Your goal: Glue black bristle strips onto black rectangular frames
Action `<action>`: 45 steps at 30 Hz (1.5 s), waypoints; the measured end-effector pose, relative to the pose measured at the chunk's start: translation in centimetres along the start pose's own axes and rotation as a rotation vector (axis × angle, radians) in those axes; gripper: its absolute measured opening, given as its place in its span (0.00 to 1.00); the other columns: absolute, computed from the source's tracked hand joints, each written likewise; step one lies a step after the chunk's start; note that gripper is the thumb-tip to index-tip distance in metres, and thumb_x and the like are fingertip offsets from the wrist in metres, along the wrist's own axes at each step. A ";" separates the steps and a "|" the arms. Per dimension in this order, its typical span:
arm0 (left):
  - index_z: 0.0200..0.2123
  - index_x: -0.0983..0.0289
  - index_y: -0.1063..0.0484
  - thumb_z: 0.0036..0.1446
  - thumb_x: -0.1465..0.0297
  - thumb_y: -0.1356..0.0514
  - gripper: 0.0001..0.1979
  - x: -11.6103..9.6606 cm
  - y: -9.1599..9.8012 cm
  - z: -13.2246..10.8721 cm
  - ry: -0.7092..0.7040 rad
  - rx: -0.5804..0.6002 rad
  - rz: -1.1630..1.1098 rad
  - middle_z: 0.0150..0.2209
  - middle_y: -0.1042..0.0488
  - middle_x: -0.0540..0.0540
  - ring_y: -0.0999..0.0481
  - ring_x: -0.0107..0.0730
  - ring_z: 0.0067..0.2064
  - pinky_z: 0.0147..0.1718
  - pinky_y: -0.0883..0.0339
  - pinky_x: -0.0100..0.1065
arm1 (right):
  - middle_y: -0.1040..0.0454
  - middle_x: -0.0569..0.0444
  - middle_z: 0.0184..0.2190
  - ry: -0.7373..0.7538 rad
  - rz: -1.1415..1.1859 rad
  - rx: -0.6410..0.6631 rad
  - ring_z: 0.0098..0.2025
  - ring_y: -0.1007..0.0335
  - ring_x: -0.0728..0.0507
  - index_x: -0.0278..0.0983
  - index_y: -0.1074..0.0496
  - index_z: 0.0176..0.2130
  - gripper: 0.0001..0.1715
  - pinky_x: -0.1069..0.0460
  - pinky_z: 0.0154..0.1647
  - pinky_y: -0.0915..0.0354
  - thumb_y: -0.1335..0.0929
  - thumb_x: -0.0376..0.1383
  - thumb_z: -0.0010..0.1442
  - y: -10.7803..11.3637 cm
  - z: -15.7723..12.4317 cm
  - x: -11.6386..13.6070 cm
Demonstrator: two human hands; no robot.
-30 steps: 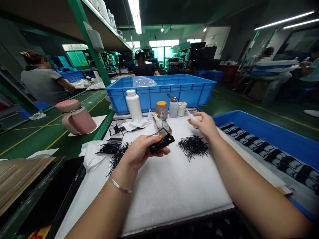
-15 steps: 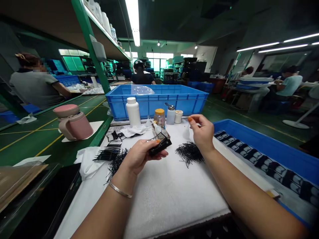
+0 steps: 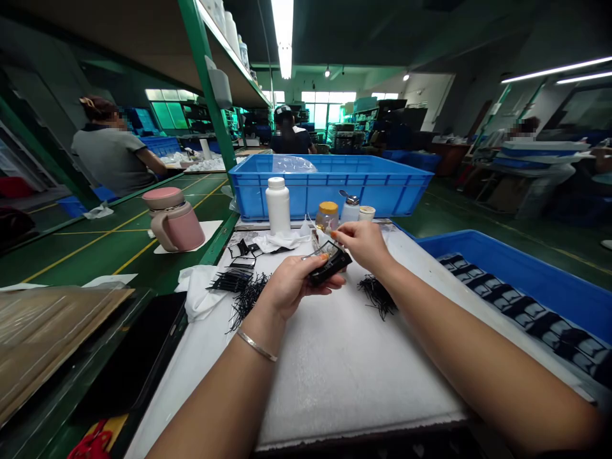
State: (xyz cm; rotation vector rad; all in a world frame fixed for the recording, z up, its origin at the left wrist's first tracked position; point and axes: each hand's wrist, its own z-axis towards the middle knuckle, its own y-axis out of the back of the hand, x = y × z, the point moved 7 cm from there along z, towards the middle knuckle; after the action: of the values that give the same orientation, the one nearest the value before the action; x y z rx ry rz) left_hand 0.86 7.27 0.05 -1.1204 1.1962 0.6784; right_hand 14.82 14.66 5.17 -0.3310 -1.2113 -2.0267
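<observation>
In my left hand is a small black plastic piece, boxy with a thin frame along its top, gripped between thumb and fingers. My right hand reaches over its upper edge with thumb and forefinger pinched together. Whatever is in that pinch is too small to make out. Under my right wrist lies a pile of thin black strips. A second pile of black strips sits left of my left hand, beside a stack of flat black pieces. Several black frames lie behind that stack.
A large blue crate stands behind a white bottle, a yellow-lidded jar and a pump bottle. Rows of dark parts fill the blue bin at right. A pink mug and white cloth are left.
My right hand has moved left and slightly down, from beside the jars to the black plastic piece. My left hand still holds that piece. The view has swung a little left.
</observation>
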 end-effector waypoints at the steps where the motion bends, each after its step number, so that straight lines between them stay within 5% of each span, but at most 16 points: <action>1: 0.39 0.69 0.22 0.57 0.58 0.38 0.18 0.0 0.0 0.0 -0.002 0.000 -0.006 0.33 0.20 0.63 0.21 0.36 0.35 0.33 0.29 0.30 | 0.29 0.56 0.19 0.030 0.045 -0.071 0.23 0.36 0.49 0.35 0.25 0.24 0.15 0.53 0.25 0.46 0.32 0.39 0.58 1.1 -0.2 0.3; 7: 0.37 0.68 0.22 0.59 0.58 0.41 0.18 0.0 -0.2 0.2 -0.017 0.010 -0.037 0.32 0.20 0.63 0.21 0.36 0.34 0.33 0.28 0.30 | 0.30 0.56 0.21 0.120 0.605 -0.612 0.20 0.37 0.50 0.36 0.25 0.29 0.11 0.54 0.20 0.42 0.30 0.40 0.58 8.5 -3.5 1.2; 12: 0.36 0.70 0.22 0.60 0.59 0.41 0.18 0.2 -0.6 0.1 0.000 0.015 -0.027 0.32 0.20 0.64 0.21 0.34 0.32 0.31 0.28 0.29 | 0.30 0.54 0.21 -0.029 0.971 -0.440 0.20 0.38 0.52 0.35 0.25 0.28 0.09 0.56 0.18 0.44 0.30 0.37 0.59 7.0 -5.6 1.7; 21: 0.39 0.70 0.23 0.61 0.58 0.43 0.20 0.6 -1.1 0.1 0.015 0.029 -0.022 0.31 0.20 0.64 0.21 0.35 0.31 0.32 0.28 0.30 | 0.27 0.55 0.22 -0.074 0.972 -0.242 0.20 0.35 0.52 0.35 0.23 0.31 0.10 0.57 0.20 0.39 0.29 0.39 0.59 3.8 -6.9 2.0; 32: 0.40 0.69 0.23 0.59 0.56 0.42 0.21 0.9 -1.3 0.2 0.024 0.052 -0.004 0.31 0.20 0.63 0.21 0.37 0.33 0.34 0.29 0.33 | 0.26 0.54 0.23 -0.032 0.928 -0.239 0.21 0.35 0.51 0.36 0.23 0.31 0.10 0.55 0.21 0.39 0.29 0.39 0.60 3.7 -7.2 2.3; 45: 0.37 0.71 0.23 0.61 0.58 0.43 0.20 0.9 -1.3 0.2 0.040 0.024 0.007 0.31 0.21 0.64 0.22 0.35 0.31 0.31 0.29 0.30 | 0.29 0.55 0.22 -0.053 0.862 -0.425 0.21 0.37 0.51 0.36 0.26 0.28 0.12 0.56 0.19 0.42 0.30 0.40 0.59 6.0 -6.9 0.5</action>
State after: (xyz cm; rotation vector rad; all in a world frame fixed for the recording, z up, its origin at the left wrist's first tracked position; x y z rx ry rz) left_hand 2.35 6.86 -0.39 -1.1147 1.2402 0.6481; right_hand 19.66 6.97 5.77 -0.9342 -0.4903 -1.4740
